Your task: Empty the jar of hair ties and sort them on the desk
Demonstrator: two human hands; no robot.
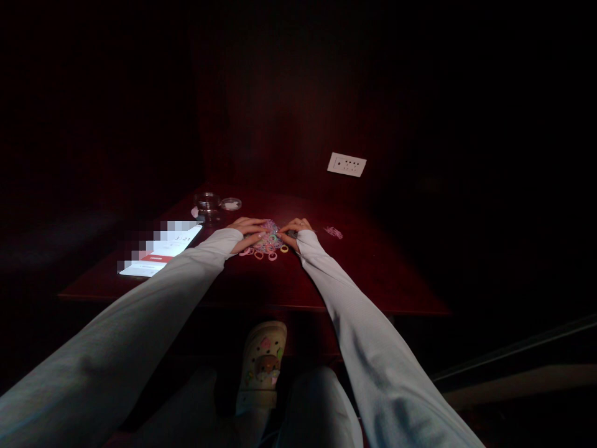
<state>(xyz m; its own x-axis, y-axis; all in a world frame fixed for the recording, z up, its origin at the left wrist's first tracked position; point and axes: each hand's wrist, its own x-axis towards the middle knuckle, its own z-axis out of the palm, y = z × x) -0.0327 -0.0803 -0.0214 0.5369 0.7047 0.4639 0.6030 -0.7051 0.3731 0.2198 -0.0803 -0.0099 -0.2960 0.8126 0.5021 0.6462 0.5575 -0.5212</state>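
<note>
A heap of small coloured hair ties [269, 240] lies on the dark red table, in pink, purple, green and yellow. My left hand [245, 231] rests at the heap's left side, its fingers stretched out over the ties and its thumb apart from them. On the other side, my right hand [295, 229] has its fingers bent, with index finger and thumb close together at the heap's edge. Whatever may be between those fingertips is too small to make out. To the right lies a separate small bunch of pink hair ties [334, 232].
A clear jar [208, 208] stands at the back left beside a round clear lid [231, 204]. A lit phone [170, 252] lies left of my left forearm. A socket plate [347, 164] is on the back wall. Below the table's front edge [270, 305] shows a clog [263, 358].
</note>
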